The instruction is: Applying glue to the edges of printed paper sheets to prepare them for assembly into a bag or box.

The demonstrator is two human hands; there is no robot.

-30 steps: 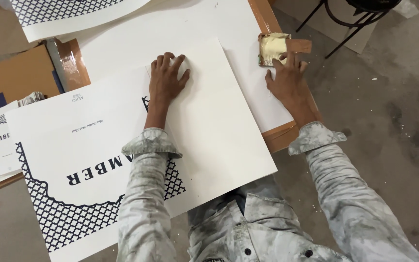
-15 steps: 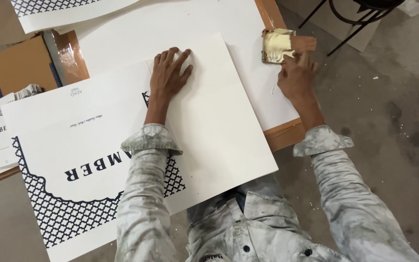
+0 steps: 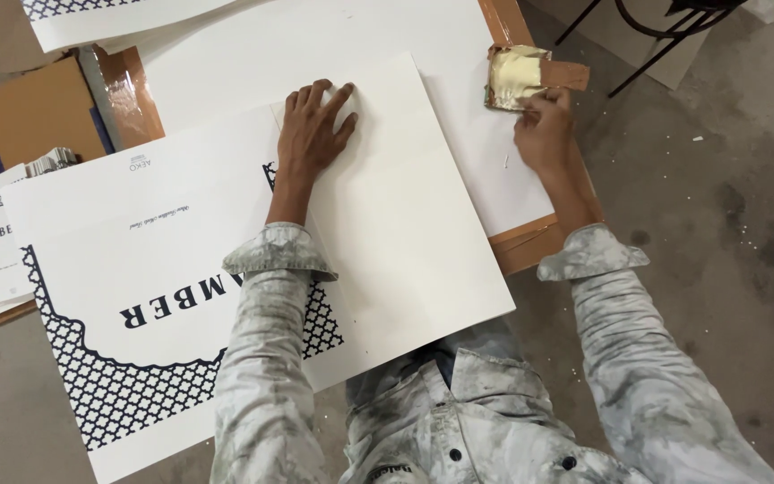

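Head view, left hand (image 3: 313,134) flat on white sheet (image 3: 405,224)

floor: grey speckled concrete (image 3: 727,233) | furniture: black metal stool legs (image 3: 665,36) top right | light: even

Left hand (image 3: 313,134): upper centre of frame, palm down, fingers spread and flat, pointing up-frame. Left forearm: bare below a rolled mottled grey cuff, running down to lower centre.
Right hand (image 3: 544,134): upper right of frame, fingers curled inward, knuckles up. Right forearm: bare to a rolled cuff, sleeve angling to the lower right corner.
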